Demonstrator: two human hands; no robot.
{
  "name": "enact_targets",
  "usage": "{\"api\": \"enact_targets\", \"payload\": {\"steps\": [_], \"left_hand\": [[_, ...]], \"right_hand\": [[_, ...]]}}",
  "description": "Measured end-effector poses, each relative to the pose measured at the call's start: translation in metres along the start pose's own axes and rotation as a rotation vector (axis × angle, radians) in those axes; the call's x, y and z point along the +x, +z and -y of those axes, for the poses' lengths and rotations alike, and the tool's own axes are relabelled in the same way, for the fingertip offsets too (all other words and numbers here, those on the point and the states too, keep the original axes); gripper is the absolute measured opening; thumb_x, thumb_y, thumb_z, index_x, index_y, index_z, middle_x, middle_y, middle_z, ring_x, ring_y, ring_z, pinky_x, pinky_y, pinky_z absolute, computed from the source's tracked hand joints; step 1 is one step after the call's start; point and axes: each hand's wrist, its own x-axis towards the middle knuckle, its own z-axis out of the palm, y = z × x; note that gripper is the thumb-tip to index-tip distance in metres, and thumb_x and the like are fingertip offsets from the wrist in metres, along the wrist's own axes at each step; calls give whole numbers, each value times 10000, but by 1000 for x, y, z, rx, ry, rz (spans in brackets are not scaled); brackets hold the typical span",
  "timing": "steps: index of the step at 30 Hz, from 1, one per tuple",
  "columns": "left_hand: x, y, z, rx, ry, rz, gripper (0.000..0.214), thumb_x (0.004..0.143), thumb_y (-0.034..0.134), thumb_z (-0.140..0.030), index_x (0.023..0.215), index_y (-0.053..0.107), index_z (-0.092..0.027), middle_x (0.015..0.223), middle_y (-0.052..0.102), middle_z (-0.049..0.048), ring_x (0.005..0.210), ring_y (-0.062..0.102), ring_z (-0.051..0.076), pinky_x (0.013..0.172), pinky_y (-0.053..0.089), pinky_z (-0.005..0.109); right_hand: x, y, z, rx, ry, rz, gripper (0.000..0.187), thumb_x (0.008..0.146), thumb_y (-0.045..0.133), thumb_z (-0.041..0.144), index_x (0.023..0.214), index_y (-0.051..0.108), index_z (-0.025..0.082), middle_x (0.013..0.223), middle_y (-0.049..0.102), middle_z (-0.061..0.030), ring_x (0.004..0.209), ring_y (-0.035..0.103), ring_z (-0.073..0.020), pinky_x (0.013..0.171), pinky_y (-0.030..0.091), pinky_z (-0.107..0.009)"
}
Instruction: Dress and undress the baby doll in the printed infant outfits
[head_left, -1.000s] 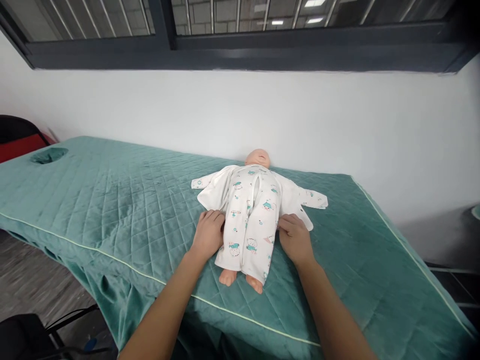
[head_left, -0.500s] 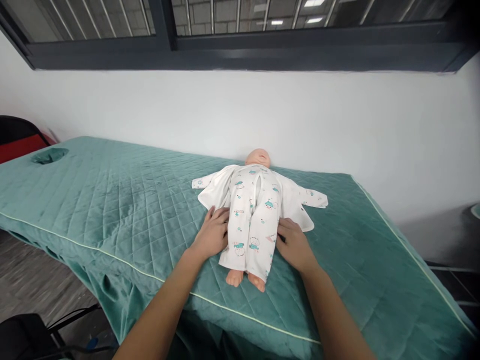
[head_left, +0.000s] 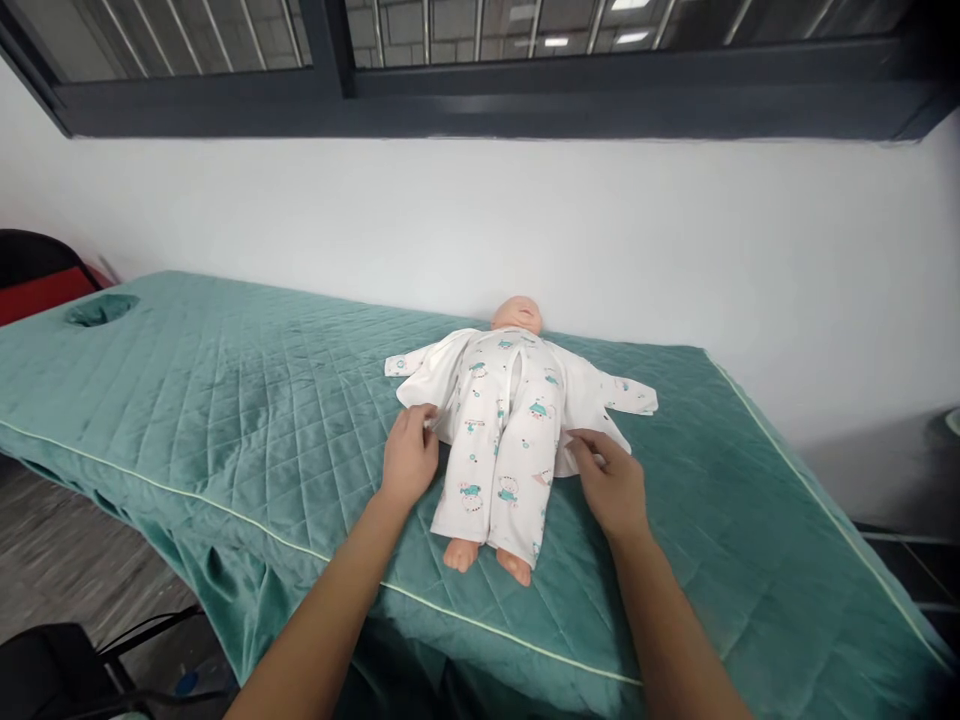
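A baby doll (head_left: 517, 314) lies on its back, head toward the wall and bare feet toward me. White printed trousers (head_left: 491, 465) cover its legs and reach up over its chest. Under them spreads a white baby shirt (head_left: 581, 385), its sleeves stretched out to both sides. At the shirt's left lower edge, my left hand (head_left: 410, 458) is closed, pinching the cloth between thumb and fingers. My right hand (head_left: 613, 485) pinches the lower edge on the other side, beside the trouser leg. The doll's arms are hidden.
The doll rests on a bed with a green quilted cover (head_left: 247, 400), which has a face hole (head_left: 103, 310) at the far left. Behind stands a white wall (head_left: 300, 220) below a dark window frame (head_left: 600, 100). A black chair (head_left: 49, 670) is at lower left.
My hands have moved outward from beside the trouser legs and now pinch the shirt's lower edges. The left trouser leg has shifted slightly left.
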Motion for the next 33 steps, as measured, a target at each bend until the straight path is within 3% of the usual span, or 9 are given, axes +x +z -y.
{"api": "enact_targets", "payload": {"steps": [5, 10, 15, 19, 21, 22, 25, 29, 33], "left_hand": [[32, 2, 22, 272, -228, -85, 353, 921, 522, -276, 1258, 539, -172, 1248, 636, 174, 1257, 544, 347, 1018, 457, 520], [54, -1, 35, 395, -349, -20, 357, 912, 564, -394, 1167, 589, -146, 1309, 602, 206, 1298, 505, 383, 1059, 409, 552], [54, 1, 36, 372, -330, -39, 234, 906, 560, -381, 990, 636, -176, 1303, 617, 180, 1267, 529, 358, 1059, 412, 550], [52, 0, 34, 331, -255, -29, 176, 911, 531, -312, 888, 648, -182, 1347, 617, 164, 1280, 528, 345, 1085, 391, 549], [51, -3, 33, 291, -246, -5, 179, 915, 509, -295, 873, 640, -181, 1310, 640, 147, 1262, 545, 331, 1093, 385, 532], [51, -5, 33, 258, -250, 8, 186, 921, 495, -294, 865, 631, -180, 1256, 661, 139, 1219, 570, 317, 1074, 402, 512], [52, -9, 27, 79, -296, 0, 227, 948, 456, -329, 860, 598, -176, 981, 691, 96, 948, 633, 250, 899, 490, 406], [56, -10, -9, -240, -252, -52, 271, 987, 441, -399, 961, 595, -178, 875, 690, 46, 796, 627, 195, 760, 515, 329], [63, -11, -65, -325, 196, 59, 280, 1009, 434, -320, 1206, 583, -189, 1289, 679, 116, 1207, 629, 233, 1028, 507, 399]], "right_hand": [[19, -13, -32, -415, 158, -150, 358, 856, 509, 300, 1097, 709, 128, 1144, 678, -219, 1089, 583, -357, 919, 454, -517], [21, -27, -35, -539, 417, -48, 420, 846, 570, 554, 980, 698, 176, 945, 685, -175, 849, 610, -329, 749, 453, -462], [34, -26, -21, -233, 511, -123, 297, 778, 613, 487, 650, 564, 223, 626, 552, -26, 622, 502, -204, 641, 388, -351], [54, -17, 29, 234, 248, -371, 259, 811, 606, 470, 779, 585, 214, 743, 586, -5, 686, 526, -174, 664, 417, -314], [56, -12, 62, 276, -34, -215, 224, 863, 586, 441, 798, 576, 227, 859, 640, -32, 802, 576, -195, 743, 456, -331], [55, -10, 77, 216, -172, -3, 215, 883, 587, 415, 766, 566, 235, 844, 642, -33, 807, 581, -198, 755, 460, -339], [47, -5, 102, -14, -335, 441, 291, 923, 595, 384, 676, 524, 247, 743, 619, -29, 718, 556, -193, 682, 432, -354], [40, -3, 101, 55, -193, 489, 358, 962, 562, 451, 670, 523, 247, 663, 561, -14, 635, 499, -176, 610, 386, -351], [55, -8, 93, 229, -10, 409, 389, 938, 572, 525, 681, 573, 233, 639, 557, 2, 613, 470, -160, 584, 361, -317]]}}
